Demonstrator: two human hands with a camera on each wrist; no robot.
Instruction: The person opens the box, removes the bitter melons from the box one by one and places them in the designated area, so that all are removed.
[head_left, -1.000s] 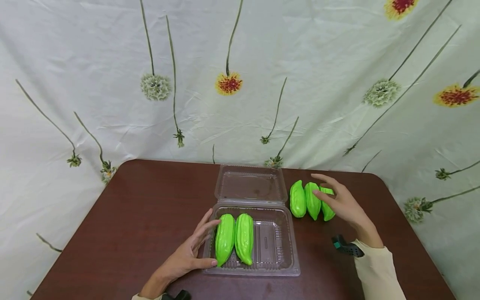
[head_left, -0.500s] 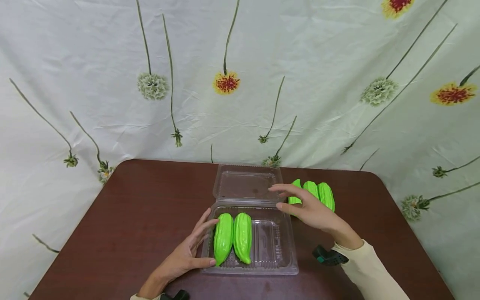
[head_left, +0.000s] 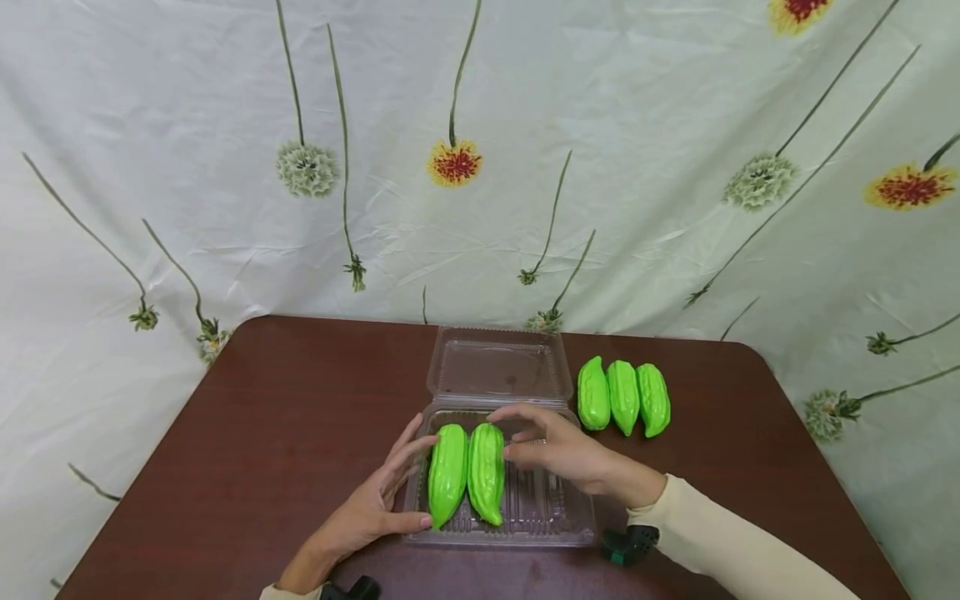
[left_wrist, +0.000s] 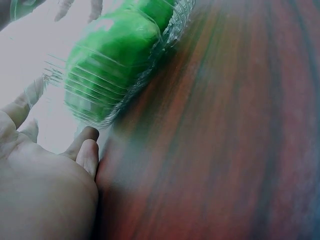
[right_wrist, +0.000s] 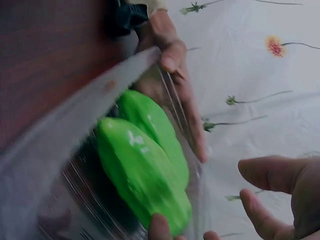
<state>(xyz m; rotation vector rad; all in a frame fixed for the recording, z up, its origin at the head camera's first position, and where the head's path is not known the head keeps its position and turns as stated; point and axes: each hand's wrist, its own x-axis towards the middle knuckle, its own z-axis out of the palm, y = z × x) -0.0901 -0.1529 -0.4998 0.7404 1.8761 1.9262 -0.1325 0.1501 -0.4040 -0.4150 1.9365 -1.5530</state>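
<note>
A hinged clear plastic container (head_left: pixel 525 533) lies with its lid (head_left: pixel 498 367) folded back. In its left half, two bright green ridged bitter melons sit side by side, the left one (head_left: pixel 447 479) and the right one (head_left: pixel 486 479). Along the container's left side rests my left hand (head_left: pixel 371 504), thumb at the near corner and fingers spread along the rim. My right hand (head_left: pixel 558 454) reaches over the base with parted fingers at the far end of the right melon; nothing is held, and whether it touches is unclear. The left wrist view shows my palm (left_wrist: pixel 45 185) beside the container wall.
Three more green bitter melons (head_left: pixel 623 396) lie in a row on the dark brown table (head_left: pixel 300 400), right of the lid. A white cloth (head_left: pixel 375 167) printed with flowers hangs behind the table.
My right hand has moved left and nearer, from above the melons on the table to over the container, carrying nothing. My left hand and the melons have stayed in place.
</note>
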